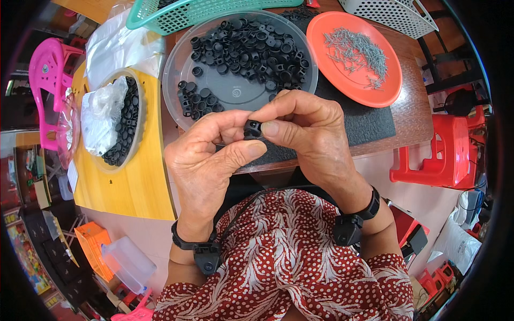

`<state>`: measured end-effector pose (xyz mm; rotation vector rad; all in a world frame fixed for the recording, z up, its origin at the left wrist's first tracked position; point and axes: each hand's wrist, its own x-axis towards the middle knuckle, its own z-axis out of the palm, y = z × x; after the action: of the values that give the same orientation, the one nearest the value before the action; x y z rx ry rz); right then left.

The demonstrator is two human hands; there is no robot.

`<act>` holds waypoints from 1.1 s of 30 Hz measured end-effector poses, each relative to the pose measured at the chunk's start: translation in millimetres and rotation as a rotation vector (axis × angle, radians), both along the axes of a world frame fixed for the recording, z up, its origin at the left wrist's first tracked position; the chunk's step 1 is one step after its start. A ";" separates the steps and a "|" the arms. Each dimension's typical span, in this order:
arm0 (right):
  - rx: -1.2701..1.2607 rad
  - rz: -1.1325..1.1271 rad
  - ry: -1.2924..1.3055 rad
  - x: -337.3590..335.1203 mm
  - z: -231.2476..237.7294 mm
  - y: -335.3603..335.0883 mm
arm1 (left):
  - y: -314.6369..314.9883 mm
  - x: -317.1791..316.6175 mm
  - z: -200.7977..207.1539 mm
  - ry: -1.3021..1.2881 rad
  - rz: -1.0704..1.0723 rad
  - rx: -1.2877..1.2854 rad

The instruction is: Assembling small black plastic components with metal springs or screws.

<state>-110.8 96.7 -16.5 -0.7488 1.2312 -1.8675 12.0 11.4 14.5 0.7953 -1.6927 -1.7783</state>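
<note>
A small black plastic part (252, 127) with a hole in its face is held between my two hands, over the near edge of the table. My left hand (199, 158) has its thumb and fingers closed round the part from the left. From the right, my right hand (318, 128) pinches in, its thumb against the part and its index fingertip just above. Whether something tiny sits between those right fingertips cannot be made out. Just beyond my hands, a clear round tub (230, 80) holds many similar black parts. An orange plate (334, 85) to its right carries a heap of thin metal pins (358, 53).
A dark mat (369, 125) lies under the tub and plate. At the back stand a green basket (155, 24) and a white basket (393, 13). On the yellow table at left is a bowl of black caps (127, 125) with a plastic bag (104, 117). A red stool (441, 155) stands right.
</note>
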 end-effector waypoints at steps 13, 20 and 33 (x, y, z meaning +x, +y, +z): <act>0.023 -0.046 -0.018 3.5 8.3 2.2 | -3.5 1.1 -4.9 0.076 -0.088 -0.006; 0.027 -0.037 0.126 -0.8 3.8 2.0 | -7.4 -1.7 -3.0 0.054 -0.097 0.124; 0.110 -0.049 -0.014 3.7 9.4 7.4 | -9.4 -2.0 -15.5 0.030 -0.109 -0.264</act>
<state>-107.1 104.1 -7.1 -0.6502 1.3430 -1.8245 10.0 2.1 -0.9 0.5681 -1.9324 -1.5821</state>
